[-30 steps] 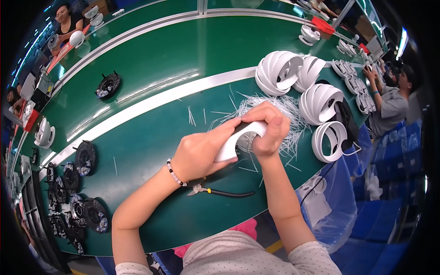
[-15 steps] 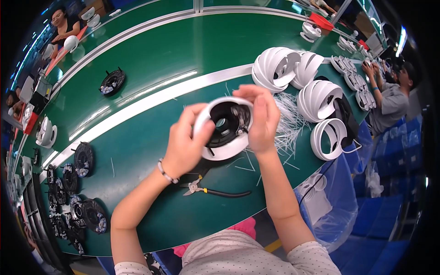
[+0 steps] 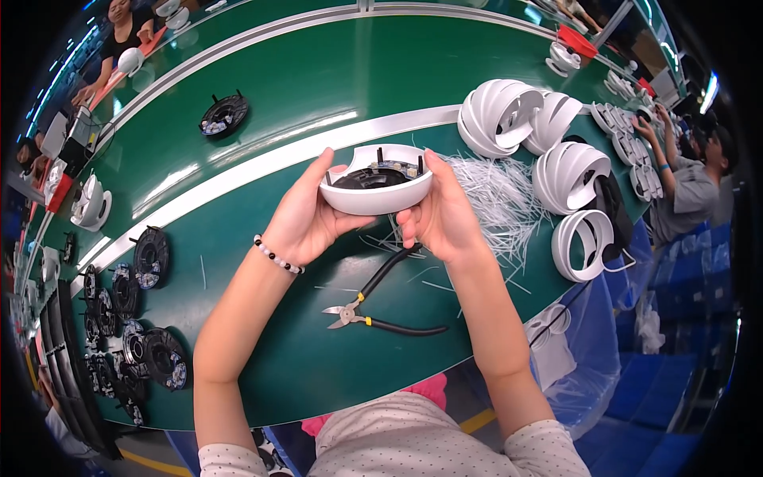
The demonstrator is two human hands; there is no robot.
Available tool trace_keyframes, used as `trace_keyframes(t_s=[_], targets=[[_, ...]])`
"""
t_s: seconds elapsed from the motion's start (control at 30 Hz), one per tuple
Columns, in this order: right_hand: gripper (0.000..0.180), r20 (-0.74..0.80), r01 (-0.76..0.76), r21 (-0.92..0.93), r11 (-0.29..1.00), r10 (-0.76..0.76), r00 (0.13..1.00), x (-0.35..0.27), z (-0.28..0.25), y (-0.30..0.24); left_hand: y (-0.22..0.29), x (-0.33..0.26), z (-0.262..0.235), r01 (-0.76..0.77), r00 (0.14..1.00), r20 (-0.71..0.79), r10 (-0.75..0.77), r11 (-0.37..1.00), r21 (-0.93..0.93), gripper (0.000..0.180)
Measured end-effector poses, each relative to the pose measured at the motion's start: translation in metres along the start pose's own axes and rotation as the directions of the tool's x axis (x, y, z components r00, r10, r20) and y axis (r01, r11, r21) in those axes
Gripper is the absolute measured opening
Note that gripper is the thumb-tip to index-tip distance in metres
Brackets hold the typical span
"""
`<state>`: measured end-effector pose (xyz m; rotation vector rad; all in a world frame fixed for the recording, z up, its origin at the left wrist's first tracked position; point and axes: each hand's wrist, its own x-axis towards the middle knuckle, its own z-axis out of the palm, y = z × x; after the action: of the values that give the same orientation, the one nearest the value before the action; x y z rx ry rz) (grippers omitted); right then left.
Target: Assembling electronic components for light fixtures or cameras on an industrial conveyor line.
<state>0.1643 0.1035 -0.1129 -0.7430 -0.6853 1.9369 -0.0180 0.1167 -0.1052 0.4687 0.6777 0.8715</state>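
Between my two hands, above the green table, is a white round plastic housing with a black circuit assembly inside it. Black posts and a strip of circuit board stick up from the assembly. My left hand, a beaded bracelet at its wrist, grips the housing's left side with the thumb near the rim. My right hand grips its right side, fingers curled underneath. Diagonal cutters with black and yellow handles lie on the table below, jaws pointing left and handles spread.
White cut strips lie heaped right of my hands. White rings and nested white shells stand beyond. Black round assemblies cluster at left; another black assembly rests on the far green surface. A person works at right.
My hands have tipped the housing from facing me to nearly level, its opening now upward. My grip has moved to its two sides. The cutters now show in full.
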Motion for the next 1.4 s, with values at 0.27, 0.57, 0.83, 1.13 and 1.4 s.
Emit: trace_keyframes(t_s=[0.27,0.57,0.83,1.13,1.4], targets=[[0.045,0.011,0.052,0.01,0.999,-0.052,0.999,0.0,-0.003,0.009,-0.006,-0.001,-0.006,-0.022,1.0,0.005,0.022,1.0,-0.005,0.044],[0.039,0.005,0.109,-0.089,0.99,-0.109,0.994,0.004,-0.001,0.015,0.004,0.003,0.0,-0.12,0.986,-0.083,0.146,0.958,0.261,0.04],[0.054,-0.156,0.217,-0.552,0.805,-0.356,0.922,-0.001,0.015,0.005,0.019,0.003,-0.002,-0.33,0.93,-0.041,0.366,0.878,0.347,0.041],[0.037,0.256,0.3,-0.941,-0.158,-0.912,0.322,-0.065,0.006,-0.012,0.04,0.177,-0.016,-0.375,0.88,-0.179,0.441,0.874,0.309,0.03],[0.033,0.16,-0.491,-0.853,-0.178,-0.984,0.079,-0.156,-0.104,-0.053,0.071,0.212,-0.037,0.082,0.539,0.212,0.815,-0.301,0.95,0.053]])
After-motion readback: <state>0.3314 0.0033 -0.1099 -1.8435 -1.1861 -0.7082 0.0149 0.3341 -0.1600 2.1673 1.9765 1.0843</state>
